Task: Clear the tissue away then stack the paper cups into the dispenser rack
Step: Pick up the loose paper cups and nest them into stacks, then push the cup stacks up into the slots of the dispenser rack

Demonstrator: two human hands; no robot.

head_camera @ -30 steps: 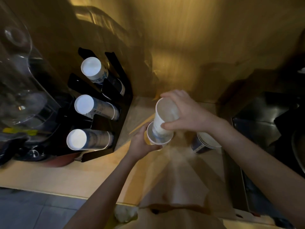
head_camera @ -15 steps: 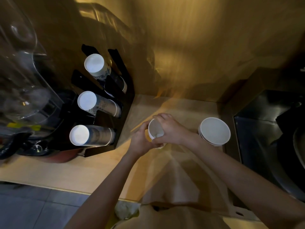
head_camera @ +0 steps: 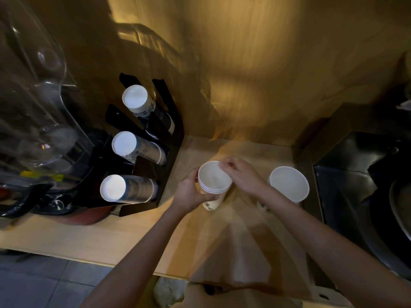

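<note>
A short nested stack of white paper cups (head_camera: 213, 182) stands mouth up over the wooden counter, and my left hand (head_camera: 191, 192) wraps around its side. My right hand (head_camera: 239, 174) rests its fingertips on the far rim of the top cup. To the right, a second nested stack of white cups (head_camera: 289, 183) stands on the counter, untouched. The black dispenser rack (head_camera: 171, 130) is at the left against the wall, with three rows of cups lying on their sides, bottoms facing me. A crumpled tissue (head_camera: 166, 292) shows below the counter edge.
A clear plastic machine with a dark base (head_camera: 40, 121) fills the far left beside the rack. A black steel box and sink (head_camera: 364, 178) border the counter (head_camera: 111, 238) on the right. Brown paper (head_camera: 240, 258) lies on the counter near me. Grey floor tiles (head_camera: 44, 283) show at bottom left.
My right hand pushed the lifted cup down into the stack that my left hand holds. The right hand has since slid off the cup's mouth to its rim, baring the inside.
</note>
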